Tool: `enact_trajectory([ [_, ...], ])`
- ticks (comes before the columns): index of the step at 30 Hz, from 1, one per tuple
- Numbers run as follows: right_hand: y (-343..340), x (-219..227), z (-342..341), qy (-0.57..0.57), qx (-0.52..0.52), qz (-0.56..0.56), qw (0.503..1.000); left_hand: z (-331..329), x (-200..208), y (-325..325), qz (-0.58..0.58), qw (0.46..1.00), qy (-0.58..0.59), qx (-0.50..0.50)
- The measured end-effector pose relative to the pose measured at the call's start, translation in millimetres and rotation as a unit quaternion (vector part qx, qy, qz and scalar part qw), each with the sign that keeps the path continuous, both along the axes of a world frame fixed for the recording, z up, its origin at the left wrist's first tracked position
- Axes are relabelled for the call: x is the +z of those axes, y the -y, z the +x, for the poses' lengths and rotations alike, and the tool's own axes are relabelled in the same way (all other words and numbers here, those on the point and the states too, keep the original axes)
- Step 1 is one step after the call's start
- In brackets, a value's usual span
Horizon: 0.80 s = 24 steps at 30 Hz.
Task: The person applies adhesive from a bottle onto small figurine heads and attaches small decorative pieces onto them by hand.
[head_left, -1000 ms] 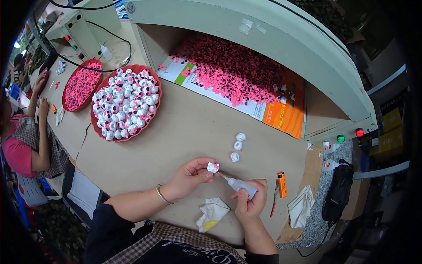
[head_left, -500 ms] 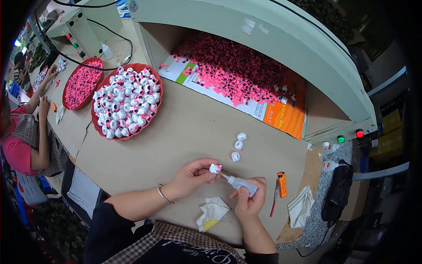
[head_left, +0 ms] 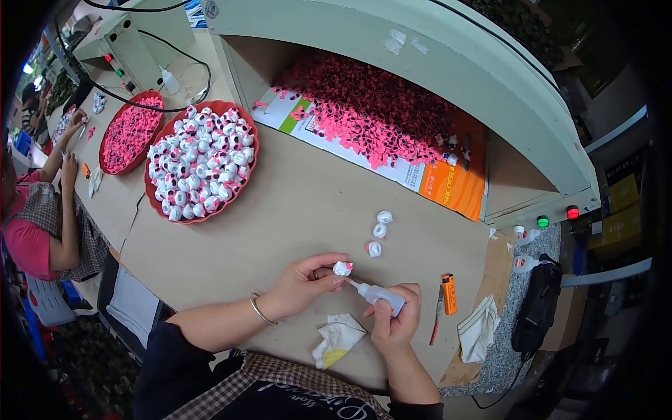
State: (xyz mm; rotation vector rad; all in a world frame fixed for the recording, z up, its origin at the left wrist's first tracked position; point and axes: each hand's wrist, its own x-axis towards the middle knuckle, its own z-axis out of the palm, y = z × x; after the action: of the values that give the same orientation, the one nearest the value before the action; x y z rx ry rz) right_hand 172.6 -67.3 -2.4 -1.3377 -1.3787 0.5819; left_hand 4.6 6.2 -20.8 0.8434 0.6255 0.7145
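Between the thumb and fingers of my left hand [head_left: 302, 283] is a small white toy head [head_left: 342, 269] with a pink spot. My right hand [head_left: 396, 318] grips a small translucent squeeze bottle [head_left: 383, 299], its thin nozzle pointing up and left at the toy head. Nozzle tip and toy head are very close; whether they touch I cannot tell. Beyond my hands, three similar white pieces [head_left: 379, 229] lie in a short row on the table. A folded white cloth [head_left: 339, 340] with a yellow patch lies between my forearms.
A red scalloped tray [head_left: 256, 143] heaped with white pieces stands at left, beside another tray [head_left: 103, 150] of pink pieces. Pink pieces [head_left: 378, 133] fill a pale booth [head_left: 392, 21]. An orange lighter [head_left: 449, 294], a thin tool [head_left: 437, 323] and a cloth [head_left: 479, 329] lie right. A co-worker [head_left: 49, 231] sits left.
My right hand and the squeeze bottle have shifted slightly left and down. My left hand keeps the toy head in place. The co-worker's hands have moved a little.
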Motion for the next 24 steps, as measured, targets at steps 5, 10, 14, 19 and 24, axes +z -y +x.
enact_trajectory([
  [5,1.6,0.4,4.0,0.023,-0.009,0.008,1.0,1.2,3.2,-0.1,0.0,1.0,-0.011,0.006],
  [10,-1.4,10.1,-2.6,-0.18,-0.049,-0.01,0.982,2.8,0.9,0.9,-0.006,1.0,-0.014,0.014],
  [14,-9.4,36.7,8.9,-0.308,-0.103,-0.1,0.941,2.1,7.3,-0.9,-0.025,0.999,-0.021,0.012],
  [19,-43.8,45.2,40.5,-0.278,-0.076,-0.128,0.949,-2.0,5.9,-2.4,-0.019,1.0,-0.014,-0.011],
  [24,-131.0,17.9,73.3,-0.155,-0.102,-0.134,0.973,1.2,10.3,-1.5,-0.013,1.0,-0.022,-0.007],
])
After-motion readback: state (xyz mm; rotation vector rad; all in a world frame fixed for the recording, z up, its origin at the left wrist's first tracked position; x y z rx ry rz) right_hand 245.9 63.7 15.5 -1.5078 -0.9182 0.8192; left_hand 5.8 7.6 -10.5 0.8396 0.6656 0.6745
